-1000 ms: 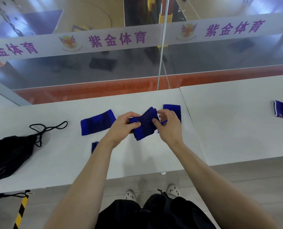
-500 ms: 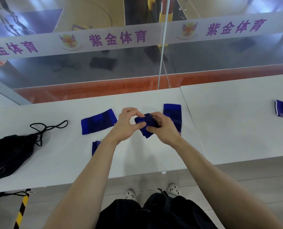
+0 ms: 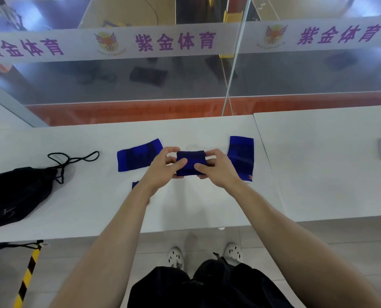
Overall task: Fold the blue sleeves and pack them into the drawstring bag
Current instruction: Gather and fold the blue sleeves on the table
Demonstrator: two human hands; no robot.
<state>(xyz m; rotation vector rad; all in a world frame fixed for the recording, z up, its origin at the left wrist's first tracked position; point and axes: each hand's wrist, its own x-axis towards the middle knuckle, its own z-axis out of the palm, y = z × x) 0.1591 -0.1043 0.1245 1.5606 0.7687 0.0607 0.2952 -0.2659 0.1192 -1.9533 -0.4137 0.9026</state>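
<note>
- The left hand [image 3: 160, 170] and the right hand [image 3: 220, 172] hold one folded blue sleeve [image 3: 190, 163] over the white table [image 3: 96, 207].
- The fingers [image 3: 181, 161] of both hands pinch it from each side.
- A flat blue sleeve [image 3: 138, 155] lies at 9 o'clock from it.
- A second flat sleeve [image 3: 240, 156] lies at 3 o'clock, just beside the right hand.
- The black drawstring bag [image 3: 18, 192] lies far off at 9 o'clock, with its cord [image 3: 73, 157] loose on the table.

Drawstring bag [image 3: 18, 192] far left on the tabletop [image 3: 96, 207]; folded sleeve [image 3: 190, 162] centre, left flat sleeve [image 3: 138, 155] and right flat sleeve [image 3: 240, 156] flanking it.
</note>
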